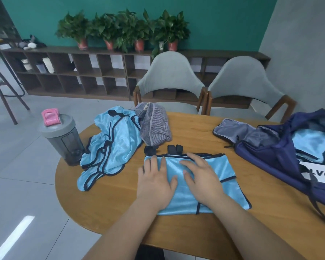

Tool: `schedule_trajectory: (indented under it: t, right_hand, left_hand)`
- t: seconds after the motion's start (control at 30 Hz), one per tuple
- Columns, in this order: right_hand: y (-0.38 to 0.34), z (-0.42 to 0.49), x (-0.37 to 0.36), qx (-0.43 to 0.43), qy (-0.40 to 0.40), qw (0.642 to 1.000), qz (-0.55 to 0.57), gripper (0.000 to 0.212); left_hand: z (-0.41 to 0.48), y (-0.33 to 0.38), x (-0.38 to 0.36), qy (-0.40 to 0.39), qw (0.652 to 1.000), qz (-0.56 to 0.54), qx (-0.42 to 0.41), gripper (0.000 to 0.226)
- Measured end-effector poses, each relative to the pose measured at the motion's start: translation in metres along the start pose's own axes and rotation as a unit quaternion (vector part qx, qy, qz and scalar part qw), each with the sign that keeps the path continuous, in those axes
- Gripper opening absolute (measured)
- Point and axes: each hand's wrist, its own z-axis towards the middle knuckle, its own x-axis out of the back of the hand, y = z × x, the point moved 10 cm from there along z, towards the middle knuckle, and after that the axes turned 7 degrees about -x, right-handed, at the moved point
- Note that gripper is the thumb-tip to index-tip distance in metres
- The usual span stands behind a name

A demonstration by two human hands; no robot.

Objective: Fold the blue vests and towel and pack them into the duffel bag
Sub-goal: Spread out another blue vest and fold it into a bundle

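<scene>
Soft, even indoor light; glare streak on floor (13, 239); edges bowed.

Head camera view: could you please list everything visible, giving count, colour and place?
table: one, brown wood, centre
folded vest: one, light blue, under hands
unfolded vests: heap, light blue, left of it
towel: one, grey striped, beside heap
duffel bag: one, navy, table's right
shaker bottle: one, grey, pink cap, table's left
chairs: two, grey, behind table
potted plants: several, red pots, on shelf
shelf: one, dark brown, back wall
hands: two; left hand, right hand, flat on folded vest
</scene>
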Motion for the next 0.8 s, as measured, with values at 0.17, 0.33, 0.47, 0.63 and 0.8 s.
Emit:
schedule_trajectory:
  t: [0.17,0.33,0.47,0.63,0.8]
  right_hand:
    - [0.042,0.0,0.012,-0.056,-0.016,0.99,-0.128,0.051]
    - [0.053,-0.002,0.01,-0.078,-0.068,0.98,-0.167,0.056]
    - [0.054,-0.002,0.009,-0.089,-0.09,0.977,-0.17,0.059]
    - [0.058,-0.018,0.014,-0.09,-0.096,0.973,-0.188,0.062]
    - [0.061,-0.036,0.02,-0.112,-0.096,0.97,-0.195,0.063]
  left_hand:
    - [0.007,0.0,-0.012,-0.041,0.999,-0.024,-0.023,0.094]
    - [0.014,-0.001,-0.02,-0.088,0.995,-0.022,-0.026,0.096]
    - [0.019,-0.001,-0.02,-0.102,0.994,-0.018,-0.042,0.092]
    - [0.012,0.005,-0.021,-0.101,0.993,-0.023,-0.058,0.096]
    - [0.01,0.014,-0.017,-0.097,0.992,-0.022,-0.083,0.1]
